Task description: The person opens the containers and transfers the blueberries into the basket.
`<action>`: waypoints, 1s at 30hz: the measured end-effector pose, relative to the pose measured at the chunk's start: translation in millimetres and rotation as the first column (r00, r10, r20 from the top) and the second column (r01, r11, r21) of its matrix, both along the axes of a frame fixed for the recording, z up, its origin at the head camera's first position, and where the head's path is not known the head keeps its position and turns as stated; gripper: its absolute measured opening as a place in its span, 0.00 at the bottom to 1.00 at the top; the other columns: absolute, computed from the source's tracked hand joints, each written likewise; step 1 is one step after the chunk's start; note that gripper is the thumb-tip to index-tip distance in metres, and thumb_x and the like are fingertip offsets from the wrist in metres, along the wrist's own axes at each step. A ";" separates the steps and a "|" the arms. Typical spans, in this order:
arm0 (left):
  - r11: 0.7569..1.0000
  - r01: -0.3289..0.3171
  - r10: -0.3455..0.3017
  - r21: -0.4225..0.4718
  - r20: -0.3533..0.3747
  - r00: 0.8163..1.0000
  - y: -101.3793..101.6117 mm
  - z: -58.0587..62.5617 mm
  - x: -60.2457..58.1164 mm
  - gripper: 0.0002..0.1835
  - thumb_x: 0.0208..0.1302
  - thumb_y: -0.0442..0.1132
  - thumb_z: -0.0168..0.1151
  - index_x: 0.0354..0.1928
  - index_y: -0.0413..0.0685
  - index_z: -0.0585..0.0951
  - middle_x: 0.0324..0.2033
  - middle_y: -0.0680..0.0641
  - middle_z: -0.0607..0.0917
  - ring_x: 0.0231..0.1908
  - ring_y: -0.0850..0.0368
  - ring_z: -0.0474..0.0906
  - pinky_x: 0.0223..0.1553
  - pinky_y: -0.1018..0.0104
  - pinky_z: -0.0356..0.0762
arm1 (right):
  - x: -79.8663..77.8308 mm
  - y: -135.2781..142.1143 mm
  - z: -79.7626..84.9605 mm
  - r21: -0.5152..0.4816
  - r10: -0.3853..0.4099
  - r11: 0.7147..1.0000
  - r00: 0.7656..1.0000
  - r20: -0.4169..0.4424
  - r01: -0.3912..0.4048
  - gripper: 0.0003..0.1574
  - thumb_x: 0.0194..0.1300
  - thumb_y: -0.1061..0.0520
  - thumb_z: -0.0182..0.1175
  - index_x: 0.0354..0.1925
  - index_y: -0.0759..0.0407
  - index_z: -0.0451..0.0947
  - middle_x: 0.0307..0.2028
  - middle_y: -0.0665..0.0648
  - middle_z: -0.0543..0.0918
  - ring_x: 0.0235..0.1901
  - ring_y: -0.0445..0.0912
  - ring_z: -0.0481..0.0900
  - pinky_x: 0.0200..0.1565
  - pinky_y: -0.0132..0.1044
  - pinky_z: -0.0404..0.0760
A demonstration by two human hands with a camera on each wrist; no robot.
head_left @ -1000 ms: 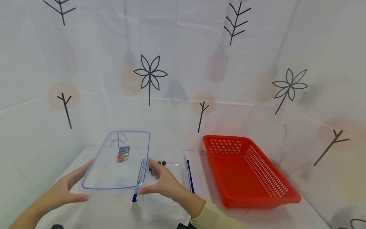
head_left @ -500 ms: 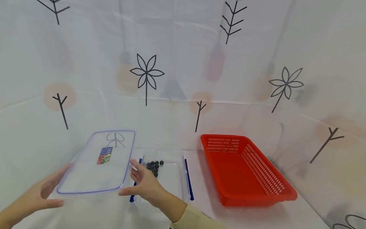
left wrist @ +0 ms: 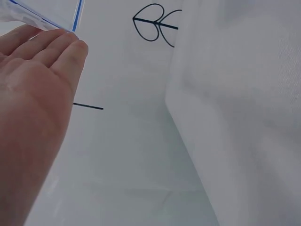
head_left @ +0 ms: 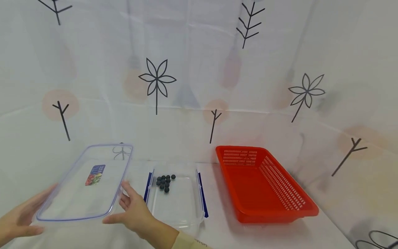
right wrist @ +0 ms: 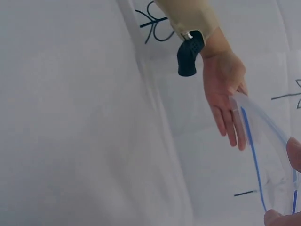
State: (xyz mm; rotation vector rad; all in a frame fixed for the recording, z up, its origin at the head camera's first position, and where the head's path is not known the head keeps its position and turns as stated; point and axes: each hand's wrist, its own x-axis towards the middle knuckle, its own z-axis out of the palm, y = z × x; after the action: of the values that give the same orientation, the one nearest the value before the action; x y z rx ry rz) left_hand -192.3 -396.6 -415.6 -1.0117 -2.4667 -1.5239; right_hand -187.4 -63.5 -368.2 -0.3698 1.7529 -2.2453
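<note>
A clear plastic lid with a blue seal and a fruit-printed label is held in the air at the left of the head view, tilted. My left hand holds its left edge, fingers nearly straight; the right wrist view shows that left hand against the lid's far side. My right hand grips the right edge between thumb and fingers. To the right, a clear container with blue side latches stands uncovered on the table. Several small, dark round balls, perhaps blueberries, lie in its far left part.
A red plastic basket with perforated walls stands right of the container on the white table. Behind hangs a pale curtain printed with plants. A dark, curved device sits at the left sleeve.
Both hands have carried the lid left and slightly down, away from over the container. The container and all its dark balls have come into view. The basket stays in place.
</note>
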 end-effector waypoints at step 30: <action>0.992 0.111 -0.123 0.052 0.410 0.904 -41.1 -59.3 -18.6 0.46 0.66 0.26 0.48 0.72 0.62 0.33 0.59 0.82 0.49 0.55 0.89 0.49 0.48 0.80 0.63 | -10.9 -41.5 -76.0 0.101 -0.226 0.973 0.954 0.197 0.210 0.46 0.33 0.86 0.64 0.55 0.68 0.72 0.48 0.68 0.77 0.49 0.61 0.75 0.49 0.50 0.74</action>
State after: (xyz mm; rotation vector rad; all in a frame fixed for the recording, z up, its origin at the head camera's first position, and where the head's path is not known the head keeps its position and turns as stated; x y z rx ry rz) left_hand -211.0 -437.7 -474.9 -0.9269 -2.6809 -1.9867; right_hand -198.3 -105.0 -444.2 0.0784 1.8400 -2.2540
